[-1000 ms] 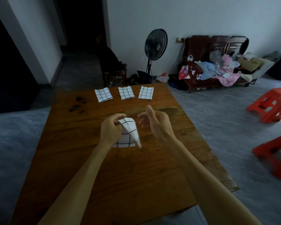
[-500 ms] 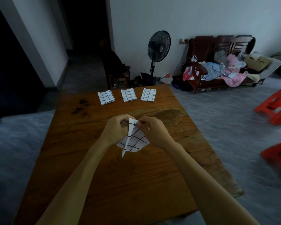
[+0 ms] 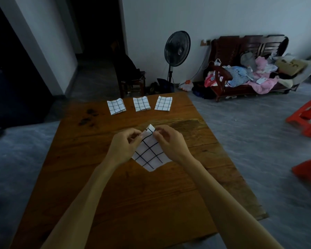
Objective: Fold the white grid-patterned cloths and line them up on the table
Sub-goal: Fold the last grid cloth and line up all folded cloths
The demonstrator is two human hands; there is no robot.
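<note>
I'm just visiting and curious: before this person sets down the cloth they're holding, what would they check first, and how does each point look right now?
1. Both hands hold the cloth: left hand and right hand pinch the held cloth at its top corner: ok.
2. Held cloth folded flat: it hangs as a diamond, fold unfinished: not ok.
3. Row to join: three folded cloths, left, middle, right, at the far edge: ok.
4. Free spot beside the right cloth on the table: little wood left there: cannot tell.
</note>
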